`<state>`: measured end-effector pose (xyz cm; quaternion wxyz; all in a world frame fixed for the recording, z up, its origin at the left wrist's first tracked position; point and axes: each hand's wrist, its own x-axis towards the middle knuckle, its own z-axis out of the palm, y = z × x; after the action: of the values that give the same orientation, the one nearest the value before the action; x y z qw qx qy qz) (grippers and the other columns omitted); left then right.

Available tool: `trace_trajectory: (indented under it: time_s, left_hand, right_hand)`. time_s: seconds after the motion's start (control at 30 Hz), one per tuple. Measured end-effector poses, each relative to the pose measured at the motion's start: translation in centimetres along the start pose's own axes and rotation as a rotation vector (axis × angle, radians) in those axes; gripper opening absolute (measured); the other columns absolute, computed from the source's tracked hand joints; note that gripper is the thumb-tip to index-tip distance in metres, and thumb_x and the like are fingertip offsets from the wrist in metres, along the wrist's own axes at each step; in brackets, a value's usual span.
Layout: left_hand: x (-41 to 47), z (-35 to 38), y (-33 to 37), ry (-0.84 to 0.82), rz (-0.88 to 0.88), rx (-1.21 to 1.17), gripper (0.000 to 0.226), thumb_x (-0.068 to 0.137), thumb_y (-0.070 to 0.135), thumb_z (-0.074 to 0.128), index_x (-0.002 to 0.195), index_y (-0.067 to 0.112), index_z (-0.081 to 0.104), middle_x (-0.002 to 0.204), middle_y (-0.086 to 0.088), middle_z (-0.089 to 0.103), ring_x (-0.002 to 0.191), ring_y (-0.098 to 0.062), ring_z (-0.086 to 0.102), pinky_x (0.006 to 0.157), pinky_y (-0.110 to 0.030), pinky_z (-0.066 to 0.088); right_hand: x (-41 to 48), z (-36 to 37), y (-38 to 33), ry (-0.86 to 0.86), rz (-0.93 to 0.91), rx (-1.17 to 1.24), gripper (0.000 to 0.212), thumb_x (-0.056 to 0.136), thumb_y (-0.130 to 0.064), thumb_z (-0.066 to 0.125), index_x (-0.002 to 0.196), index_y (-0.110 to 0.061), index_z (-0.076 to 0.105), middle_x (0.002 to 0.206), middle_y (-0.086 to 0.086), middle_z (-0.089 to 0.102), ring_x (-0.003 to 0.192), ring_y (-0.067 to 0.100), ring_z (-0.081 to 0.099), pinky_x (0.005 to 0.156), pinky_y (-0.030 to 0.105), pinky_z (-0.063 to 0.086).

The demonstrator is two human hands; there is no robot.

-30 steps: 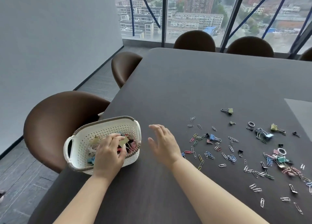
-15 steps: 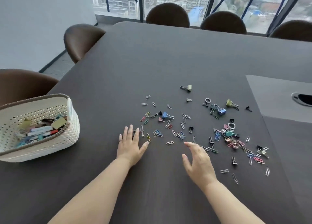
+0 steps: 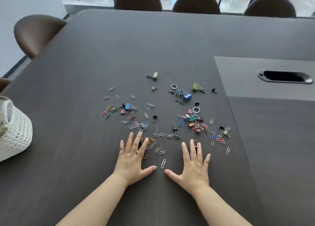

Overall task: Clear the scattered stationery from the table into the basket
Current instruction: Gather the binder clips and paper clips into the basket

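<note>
I find left hand and right hand flat, splayed, empty, at the near edge of scattered coloured metal clips; white perforated plastic basket sits far left, left hand nearer.

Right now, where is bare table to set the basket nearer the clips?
Bare: between basket and left hand, and the far table beyond the green clip. Crowded: the clip scatter from the left hand past the right hand toward the inset panel.
</note>
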<state>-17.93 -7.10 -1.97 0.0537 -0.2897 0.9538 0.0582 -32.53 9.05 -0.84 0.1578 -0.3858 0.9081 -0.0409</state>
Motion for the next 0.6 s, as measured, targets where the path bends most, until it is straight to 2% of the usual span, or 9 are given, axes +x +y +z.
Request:
trace_trajectory:
  time_s: [0.07,0.13,0.17,0.23,0.33,0.47,0.53,0.6]
  left_hand:
    - [0.9,-0.3,-0.4,0.002,-0.038,0.008,0.097,0.070,0.084,0.006,0.145,0.023,0.011,0.154,-0.004,0.007,0.139,-0.027,-0.007,0.109,-0.051,-0.001]
    - [2.2,-0.6,-0.9,-0.027,-0.075,0.004,0.099,0.061,0.086,-0.011,0.140,0.028,-0.015,0.150,0.002,-0.020,0.134,-0.022,-0.028,0.109,-0.051,-0.009]
    - [2.9,-0.8,-1.2,-0.056,-0.098,-0.006,0.097,0.059,0.086,-0.012,0.136,0.029,-0.022,0.148,0.003,-0.027,0.132,-0.022,-0.033,0.109,-0.050,-0.012]
    - [4.7,-1.2,-1.5,-0.064,-0.129,-0.018,0.092,0.061,0.081,-0.005,0.136,0.030,-0.024,0.150,0.001,-0.026,0.133,-0.024,-0.032,0.109,-0.050,-0.011]
    - [7.2,-1.4,-1.7,-0.062,-0.118,-0.018,0.086,0.063,0.074,-0.007,0.133,0.029,-0.027,0.152,0.000,-0.022,0.135,-0.024,-0.028,0.110,-0.049,-0.009]
    - [8.5,-1.2,-0.5,-0.057,-0.037,-0.072,0.092,0.061,0.079,-0.011,0.136,0.026,-0.022,0.154,0.001,-0.015,0.137,-0.020,-0.023,0.111,-0.046,-0.010]
    - [9.0,-1.3,0.5,-0.054,0.006,-0.077,0.096,0.060,0.082,-0.013,0.139,0.027,-0.019,0.154,0.002,-0.011,0.138,-0.020,-0.021,0.110,-0.045,-0.010]
    - [10.1,-1.5,1.8,-0.047,0.030,-0.075,0.094,0.064,0.076,-0.006,0.143,0.026,-0.011,0.155,0.001,-0.009,0.138,-0.021,-0.020,0.111,-0.046,-0.009]
  right_hand:
    - [1.1,-0.1,-0.8,-0.025,0.063,-0.017,0.112,0.052,-0.090,0.011,0.134,-0.026,-0.031,0.143,-0.002,-0.036,0.134,0.025,-0.034,0.109,0.056,-0.011]
    - [3.1,-0.5,-1.3,-0.014,0.118,-0.008,0.111,0.058,-0.090,0.015,0.138,-0.025,-0.027,0.149,0.004,-0.031,0.135,0.027,-0.032,0.110,0.054,-0.011]
    - [4.2,-0.6,-1.5,-0.011,0.137,-0.011,0.108,0.063,-0.088,0.017,0.140,-0.024,-0.024,0.150,0.006,-0.029,0.135,0.028,-0.032,0.110,0.053,-0.010]
    - [6.4,-0.9,-1.6,0.004,0.157,-0.013,0.097,0.074,-0.080,0.018,0.143,-0.022,-0.018,0.151,0.008,-0.026,0.136,0.027,-0.030,0.111,0.051,-0.009]
    - [8.6,-1.2,-1.4,0.051,0.134,0.022,0.082,0.085,-0.068,0.017,0.144,-0.019,-0.013,0.152,0.009,-0.023,0.137,0.025,-0.027,0.113,0.047,-0.009]
    - [8.1,-1.6,-0.3,0.206,0.079,0.183,0.081,0.080,-0.065,0.012,0.146,-0.019,0.005,0.155,0.008,-0.007,0.139,0.019,-0.018,0.112,0.040,-0.011]
    - [7.2,-1.9,1.4,0.329,0.194,0.197,0.081,0.079,-0.063,0.017,0.145,-0.016,0.016,0.155,0.011,0.002,0.141,0.024,-0.009,0.111,0.043,-0.007]
    - [6.8,-2.5,3.8,0.350,0.384,0.168,0.078,0.085,-0.059,0.031,0.144,-0.012,0.017,0.155,0.015,0.004,0.142,0.033,-0.003,0.112,0.052,0.000]
